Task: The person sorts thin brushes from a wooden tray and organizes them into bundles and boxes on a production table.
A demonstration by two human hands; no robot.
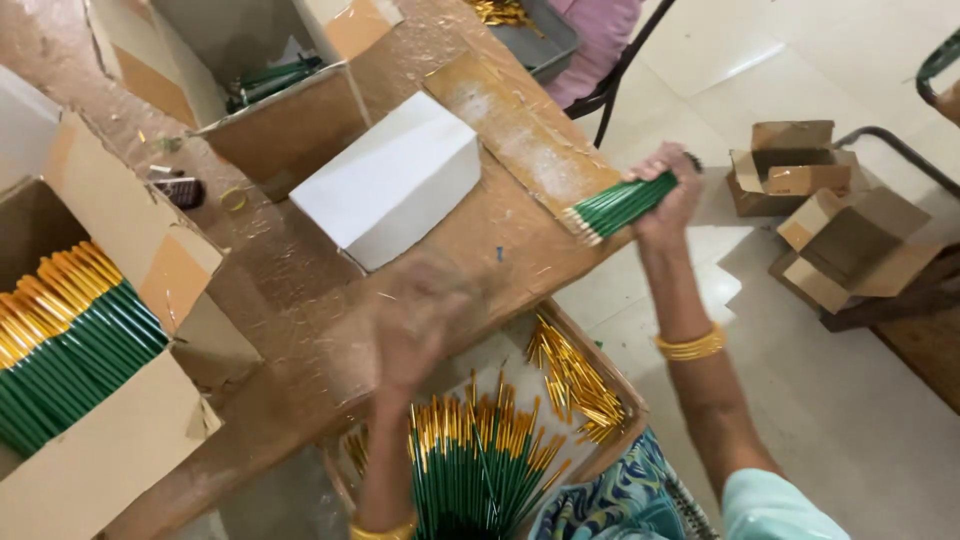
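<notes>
Big brown wooden surface (300, 270) is crowded, open cardboard box of green pencils (70, 350) at 9 o'clock, plain white box (390, 180) near centre. Right hand (668, 195) is clenched round a bundle of green pencils (620, 207), tips evened against the surface's 2 o'clock edge. Left hand (415, 320) is blurred over the lap tray of loose pencils (480, 460), can't tell its grip
</notes>
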